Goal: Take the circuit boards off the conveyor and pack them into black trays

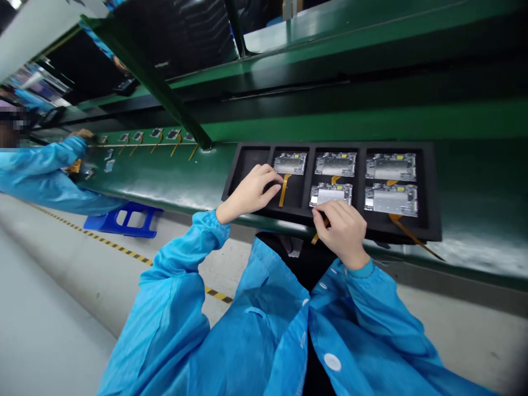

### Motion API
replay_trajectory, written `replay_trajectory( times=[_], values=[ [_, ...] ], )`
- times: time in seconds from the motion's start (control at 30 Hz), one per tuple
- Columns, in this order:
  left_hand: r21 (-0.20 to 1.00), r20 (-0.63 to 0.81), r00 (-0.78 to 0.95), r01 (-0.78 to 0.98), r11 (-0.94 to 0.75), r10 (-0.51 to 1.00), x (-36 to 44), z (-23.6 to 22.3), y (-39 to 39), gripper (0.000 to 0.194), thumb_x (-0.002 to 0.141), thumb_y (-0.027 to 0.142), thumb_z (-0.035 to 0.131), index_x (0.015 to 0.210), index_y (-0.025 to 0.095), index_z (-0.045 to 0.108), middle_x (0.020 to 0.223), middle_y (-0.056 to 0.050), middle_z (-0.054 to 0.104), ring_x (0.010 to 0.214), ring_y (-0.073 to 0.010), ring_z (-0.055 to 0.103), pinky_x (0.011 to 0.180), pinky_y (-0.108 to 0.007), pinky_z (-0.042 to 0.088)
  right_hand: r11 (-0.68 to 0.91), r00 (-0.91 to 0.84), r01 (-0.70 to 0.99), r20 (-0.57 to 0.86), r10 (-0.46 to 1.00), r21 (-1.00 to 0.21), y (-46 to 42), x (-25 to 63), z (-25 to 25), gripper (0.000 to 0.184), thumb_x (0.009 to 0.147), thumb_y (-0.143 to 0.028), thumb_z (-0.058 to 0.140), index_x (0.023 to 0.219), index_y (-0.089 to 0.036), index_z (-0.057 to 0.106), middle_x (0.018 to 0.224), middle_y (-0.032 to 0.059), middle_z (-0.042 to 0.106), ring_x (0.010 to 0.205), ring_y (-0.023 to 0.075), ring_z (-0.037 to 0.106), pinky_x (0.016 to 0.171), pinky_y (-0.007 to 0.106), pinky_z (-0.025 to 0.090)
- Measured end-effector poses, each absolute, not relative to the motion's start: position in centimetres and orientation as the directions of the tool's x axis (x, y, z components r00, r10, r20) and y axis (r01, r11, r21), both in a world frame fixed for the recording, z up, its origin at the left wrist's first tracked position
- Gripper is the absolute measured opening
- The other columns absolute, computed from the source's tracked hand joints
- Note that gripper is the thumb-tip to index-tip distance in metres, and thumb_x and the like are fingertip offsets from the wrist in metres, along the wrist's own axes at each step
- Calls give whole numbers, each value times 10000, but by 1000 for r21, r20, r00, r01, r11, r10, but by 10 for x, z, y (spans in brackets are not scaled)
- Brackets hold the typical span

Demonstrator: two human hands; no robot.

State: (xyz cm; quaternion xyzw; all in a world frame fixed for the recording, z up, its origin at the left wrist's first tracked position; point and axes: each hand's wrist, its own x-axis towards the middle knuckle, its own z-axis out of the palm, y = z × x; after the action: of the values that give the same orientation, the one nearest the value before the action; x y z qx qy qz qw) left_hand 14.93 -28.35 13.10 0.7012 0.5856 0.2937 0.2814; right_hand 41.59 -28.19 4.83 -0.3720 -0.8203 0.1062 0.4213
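A black foam tray (429, 190) with several compartments lies before me. My left hand (259, 190) is over its left part, fingers bent and apart, beside a circuit board (290, 163) with an orange ribbon cable (284, 190). My right hand (342, 228) is at the front edge of another circuit board (330, 193) in the third compartment, thumb and fingers closed on that edge, partly covering its ribbon cable. Behind that board lies a further circuit board (336, 164). The rightmost compartment holds an upper circuit board (391, 166) and a lower circuit board (391, 200), whose cable hangs over the tray's front.
The tray rests on a green bench (474, 181) along a raised green ledge. A slanted green post (165, 99) stands left of it. Further left, several small boards (173, 134) lie in a row near a co-worker's blue sleeve (45, 170). A blue stool (124, 220) is below.
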Motion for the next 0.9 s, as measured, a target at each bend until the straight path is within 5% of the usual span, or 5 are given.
replay_trajectory(
  times=[0.13,0.37,0.57,0.73,0.9],
  values=[
    [514,56,354,791,-331,933,160,114,-253,212,1007,266,612,1134,202,771,1190,-131,696,1188,-316,621,1127,-495,458,714,-377,551,635,675,-432,-282,415,50,211,1056,-228,585,881,-231,702,835,59,743,816,242,628,732,378,398],
    [205,-29,375,909,-362,926,182,107,-240,387,1077,280,537,1434,195,660,1375,-164,636,1303,-331,576,1079,-469,478,721,-421,605,633,650,-338,-282,417,50,231,1072,-235,562,891,-213,704,857,59,764,835,218,641,735,357,391],
    [289,133,393,863,-415,910,161,115,-245,302,1072,312,572,1326,224,710,1292,-129,701,1236,-300,639,1063,-447,501,750,-424,590,676,603,-300,-281,417,51,183,1053,-195,597,904,-202,703,833,52,764,801,208,642,723,349,399],
    [476,400,-113,874,-101,910,59,105,-252,190,1038,283,565,1104,210,728,1107,-86,743,1083,-255,671,1020,-415,529,757,-430,585,680,594,-290,-282,417,53,179,1045,-178,614,892,-200,702,838,51,775,789,204,657,713,342,406],
    [568,240,-617,716,407,750,-38,59,-275,66,885,153,603,898,208,637,984,-82,693,999,-251,654,1032,-418,527,759,-424,600,705,569,-252,-281,416,56,163,1033,-159,641,881,-199,686,817,39,773,772,193,660,705,327,420]
  ],
)
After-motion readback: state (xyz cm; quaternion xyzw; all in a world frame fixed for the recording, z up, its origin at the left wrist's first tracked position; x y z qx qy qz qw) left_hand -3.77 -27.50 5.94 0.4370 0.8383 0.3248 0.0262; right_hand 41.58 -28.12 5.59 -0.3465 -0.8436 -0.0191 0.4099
